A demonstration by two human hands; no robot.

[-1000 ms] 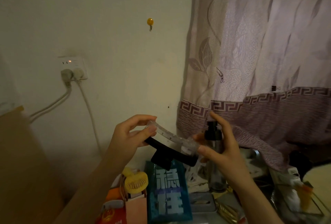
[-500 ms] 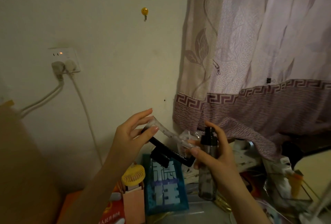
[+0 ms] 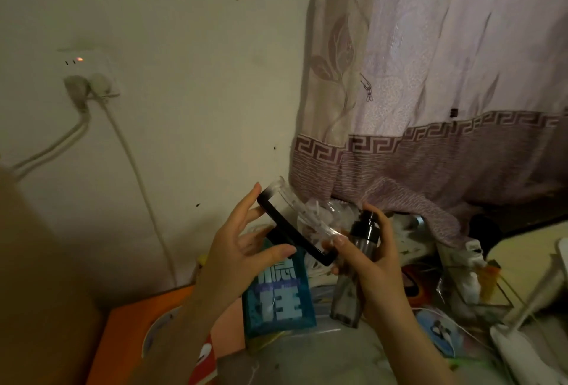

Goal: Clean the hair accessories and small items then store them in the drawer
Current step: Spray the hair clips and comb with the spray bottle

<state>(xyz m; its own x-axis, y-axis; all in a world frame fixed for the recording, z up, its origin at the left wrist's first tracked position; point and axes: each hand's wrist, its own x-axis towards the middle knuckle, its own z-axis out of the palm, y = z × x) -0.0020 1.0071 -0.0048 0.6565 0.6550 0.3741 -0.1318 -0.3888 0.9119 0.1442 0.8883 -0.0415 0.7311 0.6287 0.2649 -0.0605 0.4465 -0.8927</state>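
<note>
Up in the air it went, the hair accessory, a black bar with a clear plastic strip above it, held over the cluttered surface and in front of the curtain, most likely so the mist would reach it and not the packets below. The left hand steadied the near end, fingers spread and fairly straight, fingertips touching the bar's upper corner and the thumb stretched out below it, a light prop more than a grip. The right hand did double duty: fingers curled round the spray bottle, index finger over its black pump head, thumb reaching across to the accessory's far end. The nozzle seemed to face the accessory, so this read as the spraying step of the cleaning. Both forearms rose from below, wrists cocked inward. No drawer showed anywhere.
</note>
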